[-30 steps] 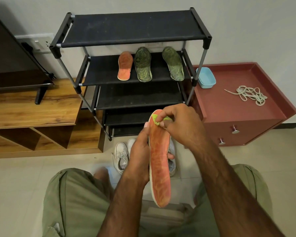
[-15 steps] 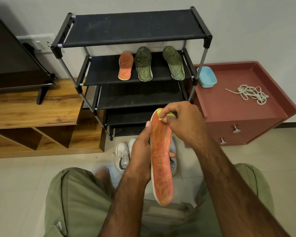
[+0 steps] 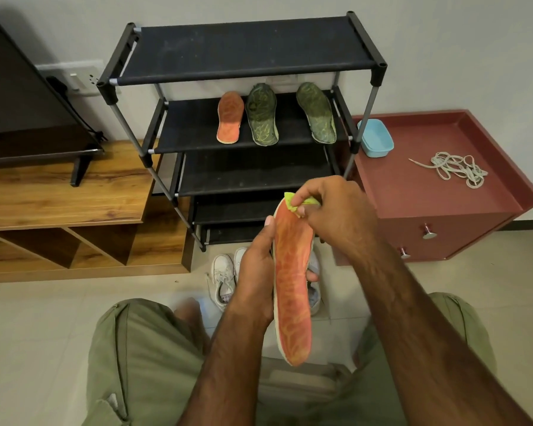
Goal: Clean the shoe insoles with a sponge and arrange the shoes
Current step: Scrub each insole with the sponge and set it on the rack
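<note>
A person sits with knees apart in olive-green cotton shorts [image 3: 136, 348], working over a pale tiled floor [image 3: 59, 318]. The left hand [image 3: 256, 272] grips a long orange foam insole [image 3: 291, 290] along its edge, thumb up 1 side and fingers curled round the back, holding it upright with the rounded heel down toward the lap. The insole's surface carries a swirled lighter pattern and a thin pale rim. At its toe end, the right hand [image 3: 336, 213] pinches a small yellow-green sponge [image 3: 290, 200] between thumb and fingertips, pressing it against the insole's tip.

Behind the hands, a pair of white lace-up sneakers [image 3: 223, 278] stands on the floor, partly hidden. Beyond them rises a black fabric-shelved shoe rack on grey metal tubes [image 3: 253, 50]. On its second tier from the top lie 3 insoles, toes toward the wall: a short orange insole [image 3: 230, 121], a dark-green insole with yellow veining [image 3: 261, 115] just beside it, and a second dark-green insole [image 3: 317, 116] apart to the right.

Right of the rack stands a maroon cabinet with a raised rim and 2 metal knobs [image 3: 428, 186]; on it rest a light-blue rectangular plastic tub [image 3: 376, 138] and a loose tangle of pale shoelaces [image 3: 456, 169]. To the left, a wood-grain media unit [image 3: 59, 195] carries a dark flat screen [image 3: 22, 112].
</note>
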`<act>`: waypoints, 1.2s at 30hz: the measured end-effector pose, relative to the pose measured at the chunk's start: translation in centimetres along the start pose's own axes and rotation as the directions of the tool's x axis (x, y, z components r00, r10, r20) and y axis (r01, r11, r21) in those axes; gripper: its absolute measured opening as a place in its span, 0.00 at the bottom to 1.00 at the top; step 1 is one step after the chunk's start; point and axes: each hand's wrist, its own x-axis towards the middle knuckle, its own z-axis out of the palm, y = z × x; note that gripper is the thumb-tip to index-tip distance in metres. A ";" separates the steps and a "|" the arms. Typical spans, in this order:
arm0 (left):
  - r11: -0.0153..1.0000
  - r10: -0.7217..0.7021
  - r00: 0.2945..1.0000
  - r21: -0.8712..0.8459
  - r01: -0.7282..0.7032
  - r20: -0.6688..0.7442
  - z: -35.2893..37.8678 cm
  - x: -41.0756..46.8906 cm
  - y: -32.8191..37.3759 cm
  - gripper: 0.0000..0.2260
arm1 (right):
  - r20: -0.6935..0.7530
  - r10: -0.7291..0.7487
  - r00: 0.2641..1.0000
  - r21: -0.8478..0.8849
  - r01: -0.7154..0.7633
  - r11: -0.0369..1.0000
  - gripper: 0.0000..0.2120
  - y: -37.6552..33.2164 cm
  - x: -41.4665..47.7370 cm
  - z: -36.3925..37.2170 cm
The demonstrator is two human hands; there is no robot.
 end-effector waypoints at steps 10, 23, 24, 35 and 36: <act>1.000 0.022 0.999 -0.014 -0.023 -0.036 -0.1 0.4 0.1 0.27 | 0.003 0.051 0.999 -0.299 -0.048 0.953 0.04 -0.7 -0.3 -1.6; 0.999 0.037 0.999 0.006 -0.036 -0.017 -0.3 0.4 0.4 0.26 | -0.065 0.040 0.997 0.000 -0.040 0.999 0.04 0.0 0.2 -0.6; 0.999 0.042 0.999 0.014 -0.041 -0.015 -0.1 0.5 0.4 0.26 | -0.086 0.037 0.996 0.048 -0.033 0.998 0.05 -0.2 0.3 -0.5; 0.997 0.067 0.998 -0.036 -0.067 -0.008 -0.9 1.1 -0.2 0.25 | 0.021 -0.010 1.000 0.077 0.008 0.997 0.07 -0.6 -0.1 -0.2; 0.997 0.068 0.998 -0.038 -0.069 -0.014 -0.9 1.1 -0.2 0.25 | 0.056 -0.040 0.998 0.149 0.031 0.988 0.08 -0.7 -0.4 -0.1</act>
